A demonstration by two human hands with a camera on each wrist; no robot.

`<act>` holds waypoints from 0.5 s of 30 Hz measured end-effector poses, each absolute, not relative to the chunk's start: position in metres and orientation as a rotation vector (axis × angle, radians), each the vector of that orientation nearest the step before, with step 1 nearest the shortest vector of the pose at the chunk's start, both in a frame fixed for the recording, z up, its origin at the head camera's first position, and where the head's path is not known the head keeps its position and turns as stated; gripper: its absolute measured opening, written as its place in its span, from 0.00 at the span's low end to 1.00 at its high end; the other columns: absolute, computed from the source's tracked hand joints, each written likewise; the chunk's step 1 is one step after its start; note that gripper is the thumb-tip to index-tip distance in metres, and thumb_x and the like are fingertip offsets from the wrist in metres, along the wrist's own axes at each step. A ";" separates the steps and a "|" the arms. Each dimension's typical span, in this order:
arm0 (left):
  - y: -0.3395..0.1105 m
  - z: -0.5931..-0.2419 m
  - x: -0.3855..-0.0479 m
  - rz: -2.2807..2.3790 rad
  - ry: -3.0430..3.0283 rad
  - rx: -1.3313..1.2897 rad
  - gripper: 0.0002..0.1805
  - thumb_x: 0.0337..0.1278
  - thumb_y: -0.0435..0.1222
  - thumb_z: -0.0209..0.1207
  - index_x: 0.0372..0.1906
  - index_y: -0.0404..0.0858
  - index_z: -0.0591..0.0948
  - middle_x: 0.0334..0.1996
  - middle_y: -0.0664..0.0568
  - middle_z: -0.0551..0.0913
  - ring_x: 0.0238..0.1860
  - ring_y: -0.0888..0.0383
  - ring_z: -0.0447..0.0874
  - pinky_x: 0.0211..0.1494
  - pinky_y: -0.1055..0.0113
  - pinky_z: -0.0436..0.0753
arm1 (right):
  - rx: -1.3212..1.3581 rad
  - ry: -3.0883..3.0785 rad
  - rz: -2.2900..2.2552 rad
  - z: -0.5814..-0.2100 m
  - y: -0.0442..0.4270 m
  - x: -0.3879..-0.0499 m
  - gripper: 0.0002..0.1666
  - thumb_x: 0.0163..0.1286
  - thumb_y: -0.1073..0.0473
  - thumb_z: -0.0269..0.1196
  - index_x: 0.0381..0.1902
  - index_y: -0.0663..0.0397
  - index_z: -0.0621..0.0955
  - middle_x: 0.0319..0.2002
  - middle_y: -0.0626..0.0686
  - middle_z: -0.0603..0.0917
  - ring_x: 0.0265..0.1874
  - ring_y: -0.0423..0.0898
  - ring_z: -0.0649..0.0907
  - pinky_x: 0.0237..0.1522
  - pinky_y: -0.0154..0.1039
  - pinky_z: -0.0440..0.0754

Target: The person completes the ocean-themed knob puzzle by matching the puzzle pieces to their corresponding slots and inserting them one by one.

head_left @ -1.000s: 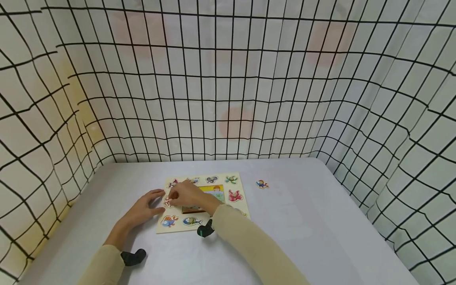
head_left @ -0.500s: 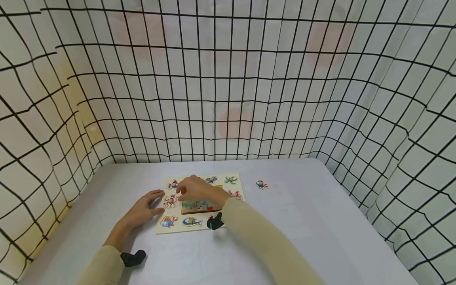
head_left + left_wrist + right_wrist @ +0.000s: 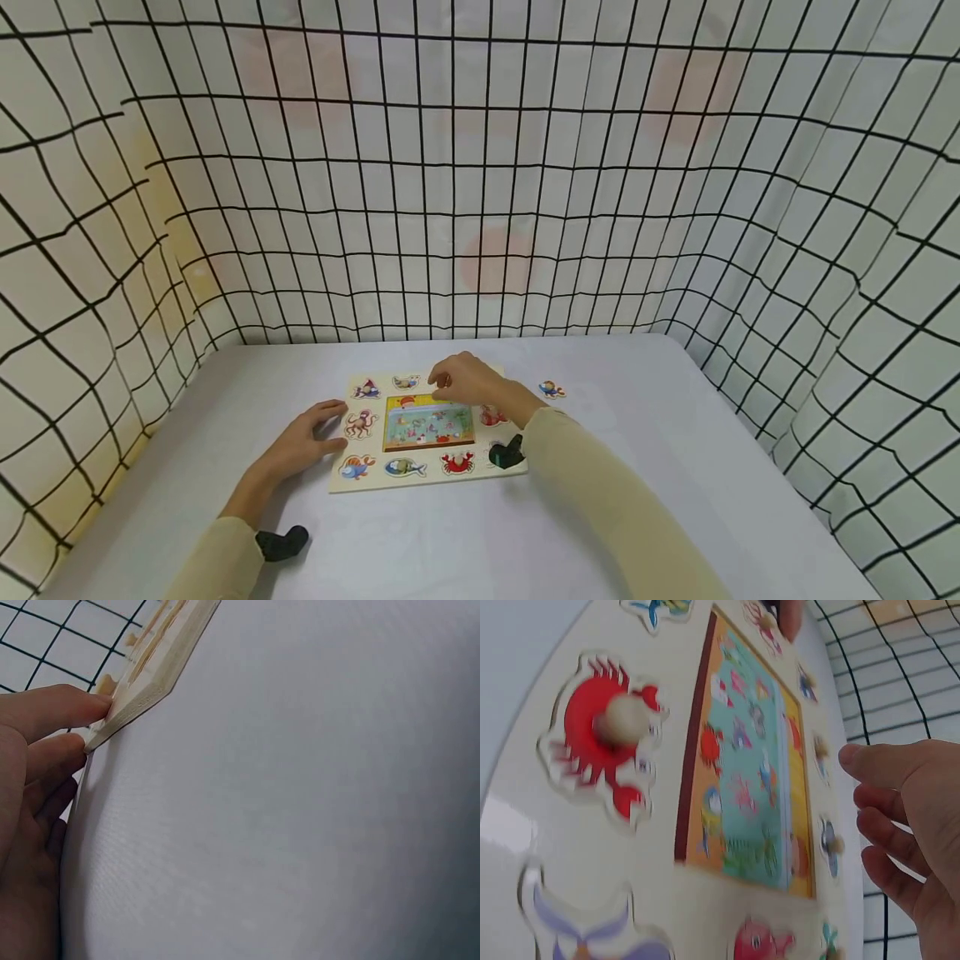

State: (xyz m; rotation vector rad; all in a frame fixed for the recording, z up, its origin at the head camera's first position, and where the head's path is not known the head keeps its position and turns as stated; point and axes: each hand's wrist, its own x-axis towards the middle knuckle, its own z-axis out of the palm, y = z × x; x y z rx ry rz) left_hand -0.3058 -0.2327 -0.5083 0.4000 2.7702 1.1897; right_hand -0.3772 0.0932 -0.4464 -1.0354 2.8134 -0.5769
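Observation:
A wooden peg puzzle board lies on the white table, with knobbed sea-animal pieces around a framed sea picture. My left hand touches the board's left edge with its thumb and fingers. Over the back right part of the board, my right hand hovers with loosely bent fingers, and nothing shows in its grasp. A red crab piece and an octopus piece sit in the board. One small fish-like piece lies loose on the table, right of the board.
White walls with black grid lines enclose the table at the back and sides. Black wrist devices sit at my left cuff and right cuff.
My right hand has moved from the octopus piece rightward and back over the board, uncovering the octopus and the middle picture. My left hand stays at the board's edge.

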 end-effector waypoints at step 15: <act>-0.232 -0.508 -0.305 1.190 2.777 0.391 0.37 0.61 0.38 0.69 0.73 0.29 0.71 0.76 0.34 0.63 0.77 0.30 0.51 0.76 0.31 0.51 | -0.837 2.920 -0.746 -0.447 0.174 -0.381 0.15 0.70 0.58 0.71 0.51 0.60 0.87 0.37 0.47 0.86 0.38 0.43 0.83 0.42 0.39 0.84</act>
